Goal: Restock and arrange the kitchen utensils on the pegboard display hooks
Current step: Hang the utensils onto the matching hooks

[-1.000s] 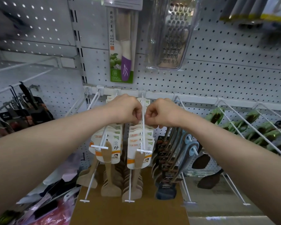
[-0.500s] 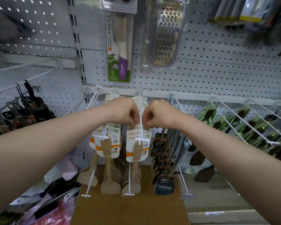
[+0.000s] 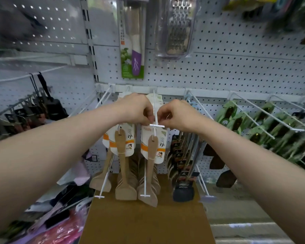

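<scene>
Carded wooden spatulas (image 3: 152, 152) hang in a row on a white wire hook (image 3: 155, 110) fixed to the pegboard rail. My left hand (image 3: 136, 109) and my right hand (image 3: 178, 114) sit on either side of that hook, near its front crossbar. Both pinch the top of the front spatula's white card with curled fingers. A second row of carded wooden spatulas (image 3: 121, 145) hangs on the hook just to the left.
A brown cardboard box (image 3: 144, 221) stands below the hooks. Black utensils (image 3: 181, 166) hang to the right, green-carded ones (image 3: 264, 127) farther right. A packaged knife (image 3: 133, 50) and a grater (image 3: 178, 27) hang above. Dark tools (image 3: 33, 110) hang at left, bagged goods (image 3: 56, 217) below.
Both hands have slid forward along the wire hook with the card, from mid-hook to its front crossbar. The view has tilted slightly.
</scene>
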`<state>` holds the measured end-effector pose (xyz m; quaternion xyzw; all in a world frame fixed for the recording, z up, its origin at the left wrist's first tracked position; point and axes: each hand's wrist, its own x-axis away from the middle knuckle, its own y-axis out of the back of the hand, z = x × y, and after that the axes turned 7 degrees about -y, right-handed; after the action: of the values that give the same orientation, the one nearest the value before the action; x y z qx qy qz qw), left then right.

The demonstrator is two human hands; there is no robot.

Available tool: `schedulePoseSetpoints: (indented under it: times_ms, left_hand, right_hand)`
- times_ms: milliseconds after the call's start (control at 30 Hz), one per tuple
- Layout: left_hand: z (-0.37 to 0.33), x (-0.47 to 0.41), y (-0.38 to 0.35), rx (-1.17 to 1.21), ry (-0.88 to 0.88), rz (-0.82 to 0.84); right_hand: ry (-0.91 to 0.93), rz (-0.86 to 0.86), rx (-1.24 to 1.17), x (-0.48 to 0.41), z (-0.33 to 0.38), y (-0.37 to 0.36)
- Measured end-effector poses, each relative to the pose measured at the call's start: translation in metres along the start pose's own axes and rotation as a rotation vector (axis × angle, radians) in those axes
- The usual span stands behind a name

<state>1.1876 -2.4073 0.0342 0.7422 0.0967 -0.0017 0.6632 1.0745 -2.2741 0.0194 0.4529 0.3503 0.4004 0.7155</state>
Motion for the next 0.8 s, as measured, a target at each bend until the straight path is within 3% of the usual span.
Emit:
schedulePoseSetpoints:
  times_ms: [233,800]
  left_hand:
    - [-0.007,0.004,0.002,-0.050,0.015,0.026]
    - [-0.020,0.013,0.003,-0.062,0.103,0.059]
  right_hand:
    - [0.004,-0.097,0.057,0.009,0.008,-0.004]
    - [-0.047,-0.114,-0.018,0.021,0.008,-0.008]
